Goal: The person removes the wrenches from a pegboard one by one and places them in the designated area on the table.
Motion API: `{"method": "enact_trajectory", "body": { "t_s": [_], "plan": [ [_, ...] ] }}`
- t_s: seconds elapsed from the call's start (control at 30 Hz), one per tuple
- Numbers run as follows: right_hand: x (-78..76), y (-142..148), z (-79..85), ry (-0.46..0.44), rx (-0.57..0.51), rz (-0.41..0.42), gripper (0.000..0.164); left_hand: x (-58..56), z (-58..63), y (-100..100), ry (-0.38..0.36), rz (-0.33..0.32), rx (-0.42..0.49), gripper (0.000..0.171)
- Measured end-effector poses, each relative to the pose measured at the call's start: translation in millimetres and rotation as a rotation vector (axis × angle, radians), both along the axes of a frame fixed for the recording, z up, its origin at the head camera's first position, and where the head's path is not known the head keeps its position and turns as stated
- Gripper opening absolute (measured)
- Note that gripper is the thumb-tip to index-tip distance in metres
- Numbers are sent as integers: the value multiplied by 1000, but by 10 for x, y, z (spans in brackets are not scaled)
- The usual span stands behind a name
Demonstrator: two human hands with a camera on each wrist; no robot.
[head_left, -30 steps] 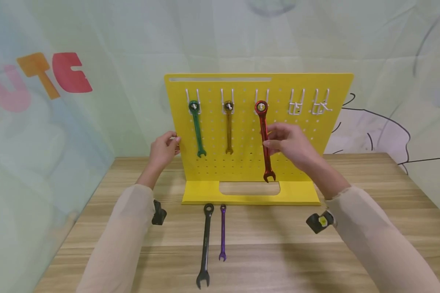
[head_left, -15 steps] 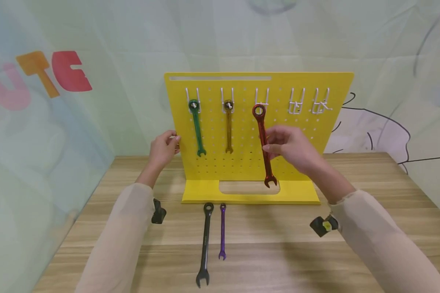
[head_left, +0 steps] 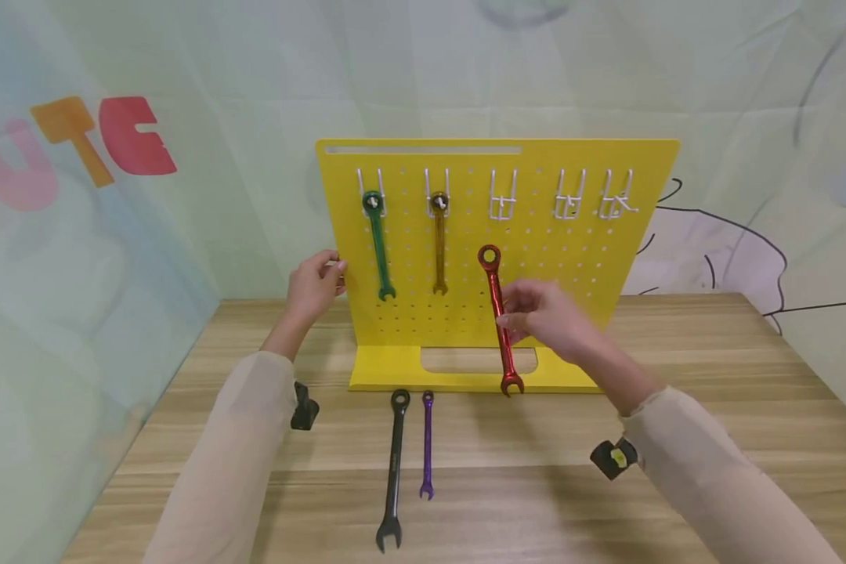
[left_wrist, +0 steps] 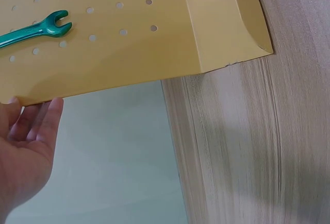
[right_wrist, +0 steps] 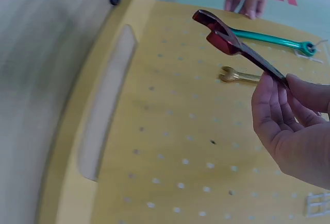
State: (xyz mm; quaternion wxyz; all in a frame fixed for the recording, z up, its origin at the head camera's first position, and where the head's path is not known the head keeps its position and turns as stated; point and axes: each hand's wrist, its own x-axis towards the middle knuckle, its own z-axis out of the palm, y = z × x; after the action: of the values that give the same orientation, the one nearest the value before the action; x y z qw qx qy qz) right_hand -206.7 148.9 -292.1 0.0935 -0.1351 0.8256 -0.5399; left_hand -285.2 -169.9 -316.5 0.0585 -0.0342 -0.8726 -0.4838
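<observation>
My right hand (head_left: 553, 321) pinches a red combination wrench (head_left: 499, 317) by its shank, ring end up and open end down, in front of the yellow pegboard (head_left: 458, 329). In the right wrist view the thumb and fingers close on the red wrench (right_wrist: 258, 59). At the board's left edge my left hand (head_left: 313, 286) holds on, thumb and fingertips at the rim in the left wrist view. A green wrench (head_left: 378, 247) and a gold wrench (head_left: 440, 247) hang from hooks. The hook (head_left: 502, 207) above the red wrench bears nothing.
Two more white hooks, the left one (head_left: 569, 205) and the right one (head_left: 616, 205), sit on the board's right side. On the wood table (head_left: 254, 486) before the stand lie a black wrench (head_left: 394, 470) and a small purple wrench (head_left: 428, 446).
The red wrench has come off the third hook and moved down and slightly left in my right hand. My left hand stays at the board's edge.
</observation>
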Motion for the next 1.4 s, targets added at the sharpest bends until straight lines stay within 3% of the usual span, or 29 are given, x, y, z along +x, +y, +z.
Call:
{"method": "enact_trajectory", "body": {
  "t_s": [0.27,0.57,1.0,1.4],
  "plan": [
    [82,-74,-478,-116,-69,38,15,-2,-4,6,-3,4,9,29],
    [208,-194,-827,-252,-99,50,14,-14,-17,-8,-2,10,10,28],
    [453,-413,-1103,-361,-100,139,7,-3,-9,1,1,8,6,27],
    [566,-521,-1183,-410,-77,142,9,3,-11,-3,7,2,4,27]
  ]
}}
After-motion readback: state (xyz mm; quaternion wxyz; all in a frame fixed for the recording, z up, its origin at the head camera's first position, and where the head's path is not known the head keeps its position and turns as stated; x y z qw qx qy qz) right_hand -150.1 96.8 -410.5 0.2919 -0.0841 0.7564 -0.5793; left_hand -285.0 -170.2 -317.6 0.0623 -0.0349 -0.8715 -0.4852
